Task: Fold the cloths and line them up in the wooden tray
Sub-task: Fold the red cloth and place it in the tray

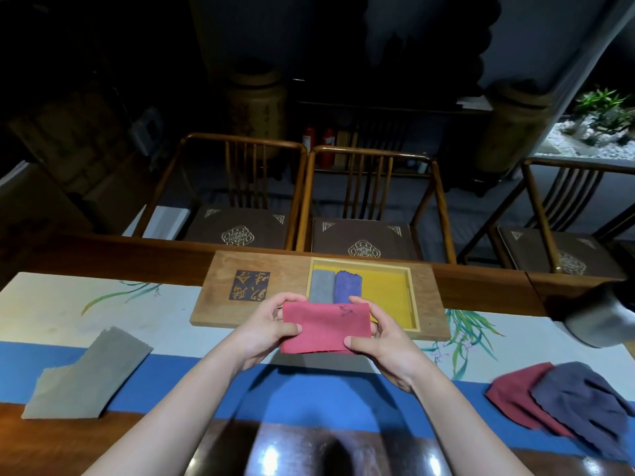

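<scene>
Red cloth [325,327]: part-folded, held above tabletop [51,438] before wooden tray [426,304]; fingers of left hand [264,333] and right hand [381,341] pinch its ends. Step: folding. Next, likely: narrower fold, placement beside purple cloth [347,286] and grey cloth [322,286].

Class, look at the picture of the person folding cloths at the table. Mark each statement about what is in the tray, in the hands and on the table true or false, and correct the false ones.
1. Both hands hold the red cloth, left hand and right hand at opposite edges. True.
2. The wooden tray holds three folded cloths. False: it holds two, a grey cloth and a purple cloth, side by side.
3. A beige cloth lies on the table to the person's left. True.
4. The dark blue cloth lies apart from the dark red cloth. False: it overlaps it.
</scene>
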